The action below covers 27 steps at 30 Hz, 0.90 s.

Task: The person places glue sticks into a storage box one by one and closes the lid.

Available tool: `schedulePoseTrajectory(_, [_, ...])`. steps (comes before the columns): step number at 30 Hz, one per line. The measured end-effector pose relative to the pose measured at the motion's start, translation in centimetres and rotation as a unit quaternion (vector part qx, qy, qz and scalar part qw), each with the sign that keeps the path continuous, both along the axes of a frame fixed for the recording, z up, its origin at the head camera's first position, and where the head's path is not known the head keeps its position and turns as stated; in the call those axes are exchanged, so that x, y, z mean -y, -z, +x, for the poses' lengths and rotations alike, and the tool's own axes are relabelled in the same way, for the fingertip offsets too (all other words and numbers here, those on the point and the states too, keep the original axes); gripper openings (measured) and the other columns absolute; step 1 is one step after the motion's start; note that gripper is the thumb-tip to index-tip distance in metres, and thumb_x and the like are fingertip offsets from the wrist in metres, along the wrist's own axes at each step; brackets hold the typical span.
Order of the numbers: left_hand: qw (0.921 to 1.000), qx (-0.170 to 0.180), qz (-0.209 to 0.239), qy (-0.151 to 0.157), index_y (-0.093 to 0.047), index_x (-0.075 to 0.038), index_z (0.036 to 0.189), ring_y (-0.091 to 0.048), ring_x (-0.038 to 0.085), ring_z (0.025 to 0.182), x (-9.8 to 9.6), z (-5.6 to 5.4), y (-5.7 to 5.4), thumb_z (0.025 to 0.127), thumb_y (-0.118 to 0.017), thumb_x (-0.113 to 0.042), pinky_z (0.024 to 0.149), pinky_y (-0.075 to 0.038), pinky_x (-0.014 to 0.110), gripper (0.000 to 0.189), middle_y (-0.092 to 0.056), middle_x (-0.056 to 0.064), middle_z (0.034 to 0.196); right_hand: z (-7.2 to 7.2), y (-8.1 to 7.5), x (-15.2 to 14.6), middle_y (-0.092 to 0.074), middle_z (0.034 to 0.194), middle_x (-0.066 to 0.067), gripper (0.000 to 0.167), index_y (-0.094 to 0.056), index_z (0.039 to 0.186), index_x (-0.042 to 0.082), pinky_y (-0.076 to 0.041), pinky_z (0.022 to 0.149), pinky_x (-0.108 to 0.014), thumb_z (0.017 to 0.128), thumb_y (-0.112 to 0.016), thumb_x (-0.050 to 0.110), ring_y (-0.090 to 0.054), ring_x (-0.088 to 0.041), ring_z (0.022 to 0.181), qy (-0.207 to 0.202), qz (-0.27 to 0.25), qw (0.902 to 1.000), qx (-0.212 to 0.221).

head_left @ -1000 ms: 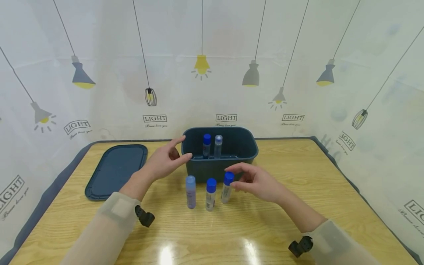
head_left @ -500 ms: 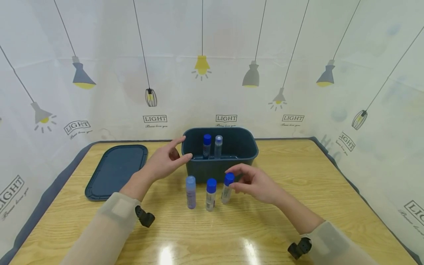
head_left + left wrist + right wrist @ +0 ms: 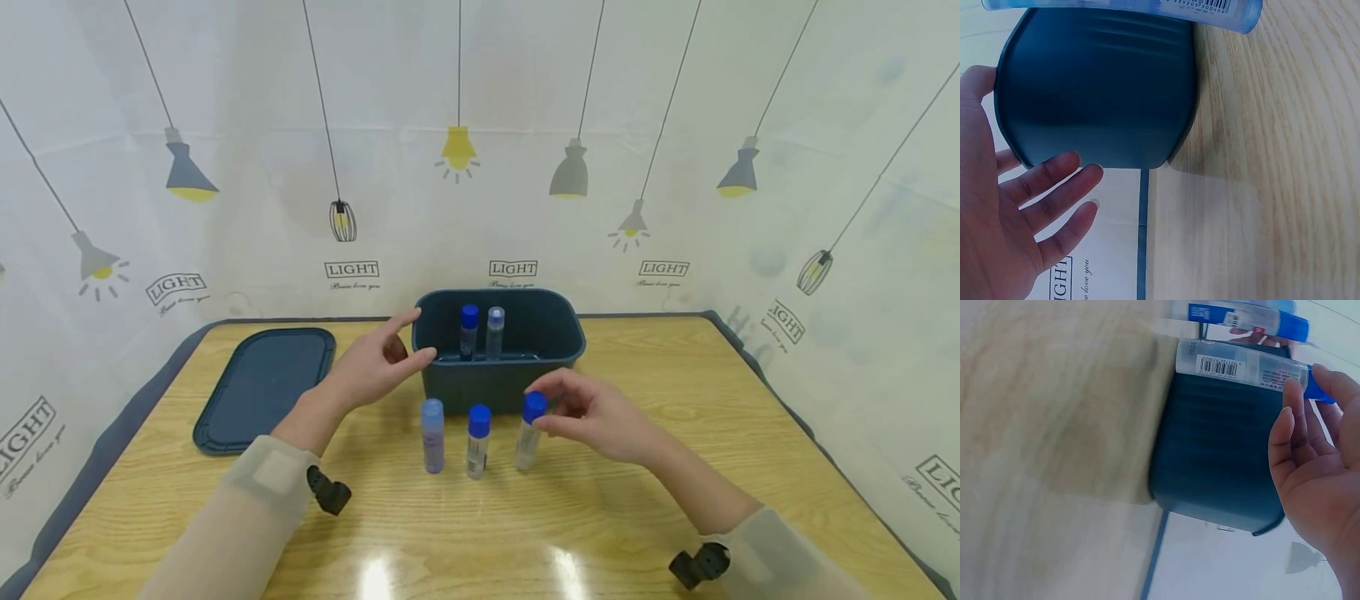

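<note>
My left hand [image 3: 375, 360] rests against the left end of a dark teal plastic bin [image 3: 495, 387], thumb at the front corner and index finger at the back; its other fingers hang loosely. My right hand [image 3: 592, 414] pinches the blue cap of a clear glue bottle [image 3: 528, 446] between thumb and fingers. This bottle leans slightly, close over the table in front of the bin. To its left stand another blue-capped glue bottle [image 3: 477, 454] and a purplish one with a pale blue cap [image 3: 432, 446]. Inside the bin are a blue-capped bottle [image 3: 468, 337] and a clear-capped one [image 3: 494, 337].
A dark teal lid [image 3: 262, 387] lies flat on the wooden table [image 3: 420, 533], left of the bin. Behind the table hangs a white cloth [image 3: 390, 100] printed with lamps.
My right hand has moved right and slightly toward me, taking the pinched glue bottle away from the other two. The left hand, bin and other bottles stay put.
</note>
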State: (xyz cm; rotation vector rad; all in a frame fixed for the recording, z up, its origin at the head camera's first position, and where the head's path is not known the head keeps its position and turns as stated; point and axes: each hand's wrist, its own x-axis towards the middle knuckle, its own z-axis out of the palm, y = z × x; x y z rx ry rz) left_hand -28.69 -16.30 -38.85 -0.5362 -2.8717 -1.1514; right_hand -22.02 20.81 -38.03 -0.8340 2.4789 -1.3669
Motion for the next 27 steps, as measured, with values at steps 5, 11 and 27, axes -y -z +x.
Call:
schedulePoseTrajectory(5, [1.0000, 0.001, -0.003, -0.001, -0.035, -0.026, 0.174, -0.063, 0.023, 0.090, 0.0, 0.0, -0.1, 0.104, -0.067, -0.062, 0.081, -0.054, 0.038, 0.085, -0.072, 0.005, 0.103, 0.4, -1.2, -0.6, -0.072, 0.097, -0.006, 0.032, -0.070, 0.134, 0.018, -0.056, 0.067, -0.029, 0.103, -0.079, 0.016, -0.066, -0.020, 0.080, 0.009, 0.002, 0.9993, -0.035])
schedulePoseTrajectory(11, [1.0000, 0.001, -0.009, -0.005, -0.034, -0.027, 0.174, -0.064, 0.023, 0.091, 0.1, -0.1, 0.0, 0.104, -0.066, -0.063, 0.081, -0.054, 0.038, 0.085, -0.073, 0.005, 0.105, 0.7, -3.3, -1.1, -0.072, 0.094, -0.005, 0.033, -0.070, 0.133, 0.018, -0.055, 0.066, -0.030, 0.102, -0.079, 0.014, -0.066, -0.020, 0.078, 0.026, -0.003, 0.9967, -0.076])
schedulePoseTrajectory(27, [1.0000, 0.001, -0.008, -0.004, -0.034, -0.026, 0.174, -0.064, 0.023, 0.090, 0.1, -0.1, 0.0, 0.104, -0.067, -0.062, 0.080, -0.053, 0.037, 0.085, -0.073, 0.006, 0.104, -1.8, -8.3, -1.5, -0.071, 0.100, 0.006, 0.032, -0.069, 0.134, 0.007, -0.048, 0.062, -0.027, 0.103, -0.074, 0.001, -0.062, -0.018, 0.074, 0.085, -0.111, 0.9755, -0.170])
